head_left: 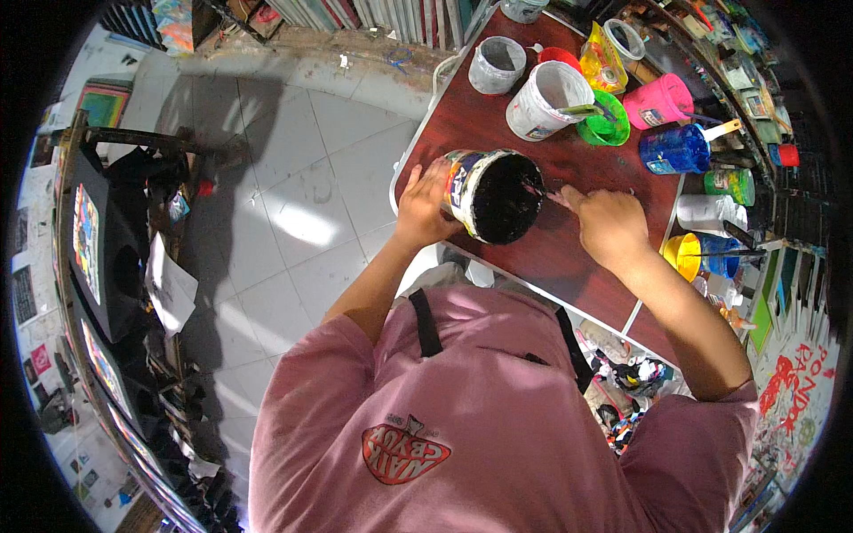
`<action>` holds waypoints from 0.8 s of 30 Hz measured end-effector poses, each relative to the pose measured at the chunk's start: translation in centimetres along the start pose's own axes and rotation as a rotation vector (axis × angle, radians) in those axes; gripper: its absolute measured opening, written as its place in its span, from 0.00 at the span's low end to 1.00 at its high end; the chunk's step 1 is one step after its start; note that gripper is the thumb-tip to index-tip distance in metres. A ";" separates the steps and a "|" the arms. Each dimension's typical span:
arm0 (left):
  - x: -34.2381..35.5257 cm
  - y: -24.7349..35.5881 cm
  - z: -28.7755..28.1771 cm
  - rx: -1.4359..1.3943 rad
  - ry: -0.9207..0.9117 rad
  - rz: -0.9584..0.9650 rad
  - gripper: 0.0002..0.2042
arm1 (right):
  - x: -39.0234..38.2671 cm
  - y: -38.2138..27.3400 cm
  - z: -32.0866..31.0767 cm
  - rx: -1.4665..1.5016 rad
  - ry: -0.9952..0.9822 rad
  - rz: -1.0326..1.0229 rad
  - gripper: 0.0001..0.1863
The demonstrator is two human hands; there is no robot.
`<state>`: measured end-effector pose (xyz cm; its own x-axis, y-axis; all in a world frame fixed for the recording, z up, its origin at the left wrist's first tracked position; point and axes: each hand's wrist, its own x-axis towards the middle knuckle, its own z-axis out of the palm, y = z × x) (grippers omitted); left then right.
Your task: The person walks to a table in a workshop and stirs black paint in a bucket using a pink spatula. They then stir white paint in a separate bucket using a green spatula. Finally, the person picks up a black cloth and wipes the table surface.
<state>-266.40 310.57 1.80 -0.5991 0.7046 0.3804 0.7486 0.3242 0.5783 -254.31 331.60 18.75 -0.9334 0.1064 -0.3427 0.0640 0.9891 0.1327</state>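
Observation:
A tub (pixel 460 182) with a colourful label tilts on the dark red table, its mouth toward the right. Black paint (pixel 508 200) coats or fills its inside. My left hand (pixel 424 206) grips the tub's left side, the fingers spread along its wall. In my right hand (pixel 611 226) is the handle of a slim, stick-like tool (pixel 556 197), most of it covered by my fingers. The tool's far end reaches the tub's right rim, at the black paint. Its tip cannot be made out.
White buckets (pixel 536 108) stand at the table's far side, with a green tub (pixel 604 124), a pink bucket (pixel 659 102) and a blue bucket (pixel 675 149) to their right. A yellow tub (pixel 682 256) sits near my right forearm. At left stands a rack (pixel 111 240) with printed dark panels.

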 end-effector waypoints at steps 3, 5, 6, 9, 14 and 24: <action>-0.1 0.0 0.1 0.009 0.007 -0.001 0.41 | -0.8 -0.4 -0.3 0.152 -0.098 0.057 0.11; -0.1 0.0 0.2 0.015 0.017 -0.002 0.41 | -1.4 -0.7 0.1 0.280 -0.105 0.101 0.12; -0.3 -0.1 0.3 0.022 0.023 0.000 0.41 | -1.6 -0.9 0.2 0.345 -0.108 0.123 0.13; -0.2 0.4 0.0 0.027 0.004 -0.013 0.40 | -1.6 -1.4 0.1 0.604 -0.200 0.151 0.12; -0.1 0.8 0.2 0.051 0.010 -0.005 0.40 | -1.7 -1.6 1.1 0.840 -0.410 0.256 0.16; -0.8 1.0 0.9 0.098 0.044 -0.017 0.40 | -4.0 -3.5 4.1 1.881 -0.642 0.635 0.14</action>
<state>-264.94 310.89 1.47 -0.6224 0.6704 0.4039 0.7611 0.3979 0.5123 -249.32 328.17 15.89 -0.4428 -0.0021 -0.8966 0.8388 -0.3543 -0.4134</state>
